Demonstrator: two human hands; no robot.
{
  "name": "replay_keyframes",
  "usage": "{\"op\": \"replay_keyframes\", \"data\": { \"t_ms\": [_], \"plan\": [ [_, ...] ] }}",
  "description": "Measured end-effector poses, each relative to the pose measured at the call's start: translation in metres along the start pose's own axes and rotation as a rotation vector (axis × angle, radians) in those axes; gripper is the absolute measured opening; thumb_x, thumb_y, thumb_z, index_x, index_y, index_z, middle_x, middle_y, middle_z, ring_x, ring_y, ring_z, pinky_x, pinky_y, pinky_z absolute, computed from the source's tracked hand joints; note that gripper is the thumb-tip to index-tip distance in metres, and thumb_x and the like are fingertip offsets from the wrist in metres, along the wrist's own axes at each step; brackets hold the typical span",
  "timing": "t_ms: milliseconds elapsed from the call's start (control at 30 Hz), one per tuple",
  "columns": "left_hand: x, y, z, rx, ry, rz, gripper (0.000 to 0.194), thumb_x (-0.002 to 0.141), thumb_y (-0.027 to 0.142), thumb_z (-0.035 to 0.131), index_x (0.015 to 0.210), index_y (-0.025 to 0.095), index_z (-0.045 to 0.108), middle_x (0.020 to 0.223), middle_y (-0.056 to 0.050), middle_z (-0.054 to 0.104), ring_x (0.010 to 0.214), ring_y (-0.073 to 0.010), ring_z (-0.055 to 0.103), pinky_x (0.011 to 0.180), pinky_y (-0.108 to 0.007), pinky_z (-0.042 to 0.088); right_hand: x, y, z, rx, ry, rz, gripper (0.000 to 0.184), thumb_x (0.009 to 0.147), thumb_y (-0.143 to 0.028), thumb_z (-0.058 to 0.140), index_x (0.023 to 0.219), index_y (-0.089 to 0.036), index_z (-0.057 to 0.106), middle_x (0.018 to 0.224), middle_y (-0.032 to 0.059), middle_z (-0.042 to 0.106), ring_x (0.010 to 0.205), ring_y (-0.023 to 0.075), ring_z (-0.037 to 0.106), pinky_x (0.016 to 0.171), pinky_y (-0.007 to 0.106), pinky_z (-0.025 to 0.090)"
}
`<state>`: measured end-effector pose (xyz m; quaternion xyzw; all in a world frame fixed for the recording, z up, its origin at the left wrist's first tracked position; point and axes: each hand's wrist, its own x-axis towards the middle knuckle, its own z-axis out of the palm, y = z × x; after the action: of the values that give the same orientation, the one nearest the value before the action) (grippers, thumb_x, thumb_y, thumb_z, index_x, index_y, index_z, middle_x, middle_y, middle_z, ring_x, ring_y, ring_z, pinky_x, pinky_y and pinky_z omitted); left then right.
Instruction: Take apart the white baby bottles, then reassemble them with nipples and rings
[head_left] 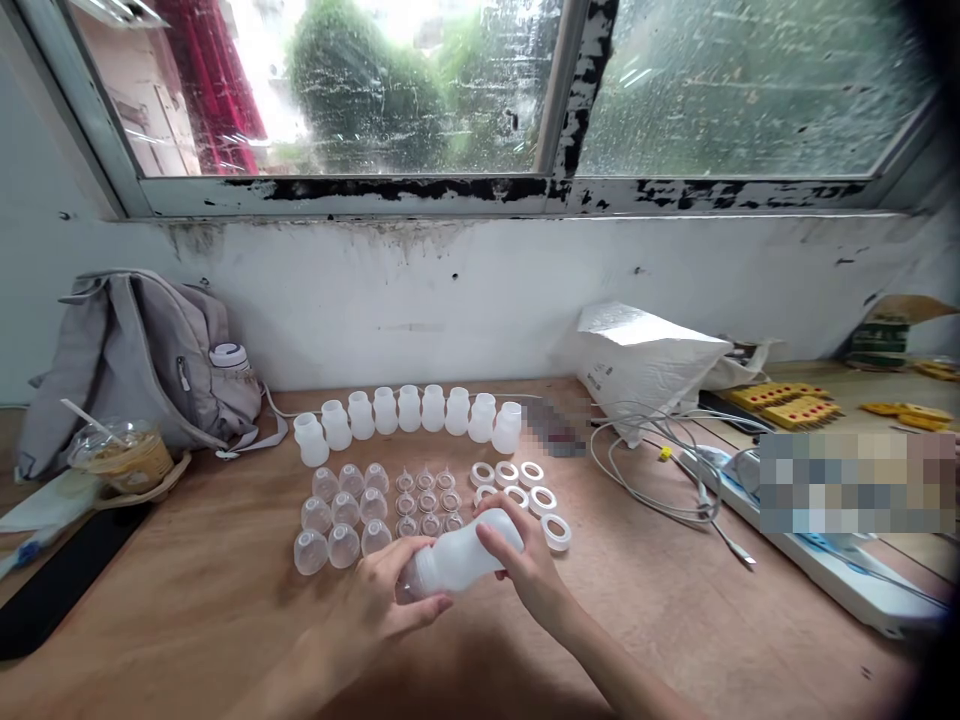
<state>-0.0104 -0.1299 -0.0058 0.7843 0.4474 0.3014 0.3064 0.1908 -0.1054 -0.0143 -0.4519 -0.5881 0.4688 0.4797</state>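
A translucent white baby bottle (pixel 469 556) is held tilted over the table, its clear cap end toward the lower left. My left hand (pixel 390 590) is closed around the cap end, and my right hand (pixel 525 560) grips the bottle's base end. Just beyond my hands stand rows of clear dome caps (pixel 344 545), clear nipples (pixel 427 502) and white collar rings (pixel 541 501). My hands hide parts of the nearest pieces. Farther back, several frosted bottle bodies (pixel 409 408) stand upright in a curved line.
At left are a grey backpack (pixel 142 350), an iced drink cup (pixel 124 455) and a black flat object (pixel 71 580). To the right lie a white bag (pixel 637 355), tangled cables (pixel 652 490) and a white power strip (pixel 817 575). A wall with windows rises behind the table.
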Motion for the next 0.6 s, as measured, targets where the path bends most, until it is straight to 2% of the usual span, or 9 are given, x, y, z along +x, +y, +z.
{"op": "replay_keyframes", "data": {
  "t_ms": [133, 267, 400, 433, 500, 600],
  "plan": [
    [0.000, 0.010, -0.007, -0.095, -0.084, -0.041, 0.036, 0.076, 0.038, 0.061, 0.109, 0.023, 0.057, 0.093, -0.001, 0.066, 0.075, -0.0160, 0.059, 0.063, -0.024, 0.047, -0.001, -0.004, -0.003, -0.082, 0.048, -0.122, 0.023, 0.074, -0.043, 0.054, 0.076, -0.020, 0.052, 0.066, -0.0002, 0.051, 0.053, 0.0125, 0.049, 0.038, 0.020, 0.036],
    [0.002, 0.020, -0.014, -0.239, -0.132, -0.153, 0.041, 0.073, 0.042, 0.062, 0.107, 0.020, 0.059, 0.084, -0.001, 0.064, 0.070, -0.0146, 0.056, 0.057, -0.021, 0.043, -0.002, -0.006, -0.002, -0.112, 0.073, -0.213, 0.022, 0.075, -0.041, 0.053, 0.075, -0.019, 0.054, 0.064, -0.0006, 0.051, 0.052, 0.0125, 0.049, 0.043, 0.021, 0.038],
    [0.004, 0.010, -0.013, -0.575, -0.149, -0.328, 0.053, 0.074, 0.058, 0.049, 0.099, 0.013, 0.058, 0.073, -0.004, 0.060, 0.054, -0.0126, 0.056, 0.050, -0.023, 0.045, 0.002, 0.000, -0.011, -0.038, 0.175, -0.279, 0.022, 0.073, -0.041, 0.055, 0.077, -0.019, 0.056, 0.065, -0.0003, 0.054, 0.054, 0.0131, 0.051, 0.046, 0.022, 0.041],
    [0.004, 0.004, -0.014, -0.663, -0.107, -0.386, 0.057, 0.074, 0.063, 0.044, 0.099, 0.013, 0.055, 0.071, -0.004, 0.059, 0.050, -0.0123, 0.056, 0.046, -0.023, 0.045, 0.004, 0.001, -0.015, 0.010, 0.226, -0.248, 0.023, 0.073, -0.042, 0.055, 0.078, -0.020, 0.055, 0.066, -0.0003, 0.054, 0.053, 0.0130, 0.051, 0.043, 0.021, 0.041],
    [0.002, -0.012, -0.019, -0.737, 0.062, -0.465, 0.060, 0.072, 0.066, 0.042, 0.104, 0.016, 0.046, 0.070, -0.003, 0.059, 0.046, -0.0119, 0.056, 0.041, -0.022, 0.042, 0.011, 0.004, -0.024, 0.115, 0.340, -0.133, 0.025, 0.073, -0.045, 0.054, 0.081, -0.020, 0.054, 0.067, -0.0006, 0.053, 0.049, 0.0121, 0.050, 0.036, 0.019, 0.039],
    [-0.005, -0.035, -0.041, -0.618, 0.323, -0.449, 0.062, 0.067, 0.065, 0.051, 0.106, 0.021, 0.034, 0.067, 0.001, 0.058, 0.038, -0.0097, 0.050, 0.034, -0.018, 0.035, 0.020, 0.006, -0.030, 0.179, 0.435, -0.038, 0.028, 0.073, -0.047, 0.055, 0.081, -0.020, 0.054, 0.070, -0.0007, 0.052, 0.048, 0.0102, 0.048, 0.033, 0.017, 0.037]
  ]
}}
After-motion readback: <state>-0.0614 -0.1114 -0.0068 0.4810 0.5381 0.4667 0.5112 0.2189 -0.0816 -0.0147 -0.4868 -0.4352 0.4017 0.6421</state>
